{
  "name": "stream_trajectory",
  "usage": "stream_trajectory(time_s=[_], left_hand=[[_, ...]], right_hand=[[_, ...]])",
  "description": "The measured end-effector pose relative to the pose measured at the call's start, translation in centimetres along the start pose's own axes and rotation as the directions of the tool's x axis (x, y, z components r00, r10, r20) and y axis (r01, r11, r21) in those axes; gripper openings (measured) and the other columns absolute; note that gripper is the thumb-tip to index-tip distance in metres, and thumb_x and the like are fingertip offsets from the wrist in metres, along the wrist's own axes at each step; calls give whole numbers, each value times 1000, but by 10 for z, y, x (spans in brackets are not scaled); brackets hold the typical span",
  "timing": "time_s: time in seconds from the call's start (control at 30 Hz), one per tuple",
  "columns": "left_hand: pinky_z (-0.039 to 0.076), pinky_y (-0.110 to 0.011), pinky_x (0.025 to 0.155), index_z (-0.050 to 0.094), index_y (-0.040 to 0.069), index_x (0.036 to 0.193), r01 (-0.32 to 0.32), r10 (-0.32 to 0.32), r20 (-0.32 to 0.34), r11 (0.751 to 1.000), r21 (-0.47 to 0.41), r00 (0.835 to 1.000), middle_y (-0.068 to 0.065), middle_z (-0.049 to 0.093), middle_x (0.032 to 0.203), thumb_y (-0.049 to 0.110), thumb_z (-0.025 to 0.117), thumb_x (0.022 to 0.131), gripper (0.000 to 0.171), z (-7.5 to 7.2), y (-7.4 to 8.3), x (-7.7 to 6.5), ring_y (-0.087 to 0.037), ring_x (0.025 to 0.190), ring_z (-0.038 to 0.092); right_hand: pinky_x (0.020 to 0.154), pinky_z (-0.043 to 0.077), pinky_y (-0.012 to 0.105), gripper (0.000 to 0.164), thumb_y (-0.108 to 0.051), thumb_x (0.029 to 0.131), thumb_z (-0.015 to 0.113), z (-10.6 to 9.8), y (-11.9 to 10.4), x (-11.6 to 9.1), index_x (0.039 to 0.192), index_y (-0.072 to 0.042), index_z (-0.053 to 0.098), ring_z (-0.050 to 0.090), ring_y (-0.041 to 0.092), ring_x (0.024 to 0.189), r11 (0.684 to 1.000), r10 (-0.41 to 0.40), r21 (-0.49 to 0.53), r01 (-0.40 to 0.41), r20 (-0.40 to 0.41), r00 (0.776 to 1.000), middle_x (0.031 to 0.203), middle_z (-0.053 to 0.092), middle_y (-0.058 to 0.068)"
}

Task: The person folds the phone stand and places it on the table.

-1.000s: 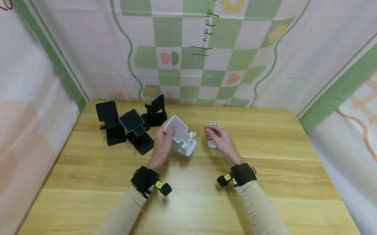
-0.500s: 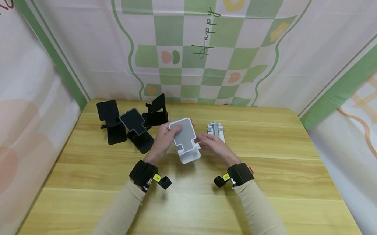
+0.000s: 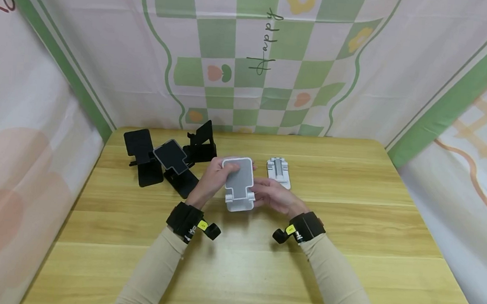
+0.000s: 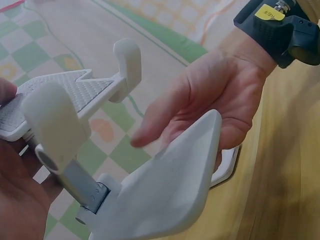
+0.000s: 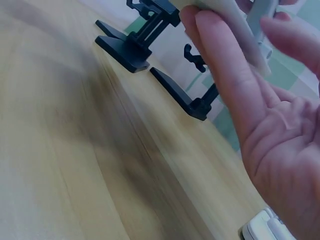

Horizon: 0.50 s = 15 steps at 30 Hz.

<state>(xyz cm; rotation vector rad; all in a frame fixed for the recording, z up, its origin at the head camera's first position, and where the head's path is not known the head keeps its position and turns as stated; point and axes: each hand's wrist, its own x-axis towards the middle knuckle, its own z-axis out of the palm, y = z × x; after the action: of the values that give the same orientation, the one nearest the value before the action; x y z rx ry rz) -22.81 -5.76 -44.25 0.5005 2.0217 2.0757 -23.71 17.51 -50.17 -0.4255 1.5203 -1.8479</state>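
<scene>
My left hand (image 3: 211, 180) holds a white phone stand (image 3: 240, 180) above the table, its thumb on the grey pad of the plate and its fingers behind. In the left wrist view the stand is unfolded, with the base (image 4: 170, 175) swung away from the padded plate (image 4: 65, 92) on a metal stem. My right hand (image 3: 278, 195) is at the stand's right side. Seen from the right wrist, its straight fingers (image 5: 227, 60) lie along the base's underside, while its thumb is apart from the base. A second white phone stand (image 3: 278, 170), folded flat, lies just beyond the right hand.
Three unfolded black phone stands stand close together at the back left: one at the far left (image 3: 142, 156), one in the middle (image 3: 171, 157) and one behind (image 3: 202, 144). A patterned cloth (image 3: 248, 90) hangs behind the wooden table (image 3: 234, 275).
The left hand has turned the white stand more upright and brought it slightly right and nearer. The right hand has left the folded stand and come left to the held one.
</scene>
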Motion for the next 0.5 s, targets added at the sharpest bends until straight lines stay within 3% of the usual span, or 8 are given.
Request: stream_trajectory(time_s=[0.27,0.5], left_hand=[[55,-37,89,65,-9,130,22,-22,-6,999,23,1000,-26,69,127,12,47,99,41,1,-1,0,-24,103,65],[55,-36,88,67,-6,129,29,-28,-39,999,43,999,-23,70,125,15,48,99,41,3,0,-1,-25,102,64]], right_hand=[[90,61,41,50,-3,103,49,7,2,2,144,21,36,73,20,103,999,-22,-36,22,-23,999,115,75,0],[89,61,40,50,-2,102,50,9,3,5,144,22,37,74,20,102,999,-37,-40,36,-36,999,118,75,5]])
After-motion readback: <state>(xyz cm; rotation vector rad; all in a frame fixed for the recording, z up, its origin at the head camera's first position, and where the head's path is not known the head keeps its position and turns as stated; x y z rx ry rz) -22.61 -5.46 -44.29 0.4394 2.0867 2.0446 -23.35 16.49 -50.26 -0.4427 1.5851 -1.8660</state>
